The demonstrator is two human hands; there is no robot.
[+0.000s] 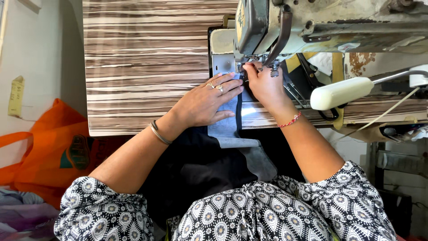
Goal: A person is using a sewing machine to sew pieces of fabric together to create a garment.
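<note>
Nearest, dark fabric [200, 169] with a grey panel drapes off the striped wooden table [147, 58]. Farther on, the left hand [205, 105] presses it flat, fingers open; the right hand [263, 85] pinches its edge under the sewing machine [312, 22].

Surface: brown-and-cream striped wood-grain laminate table [147, 58].
Machine: worn grey-cream metal sewing machine [321, 22] standing on its right part.
Cloth: dark navy and grey fabric [229, 118] lying flat, hanging over the near edge.

Bright even daylight, sharp focus, slight wide-angle edge distortion.
</note>
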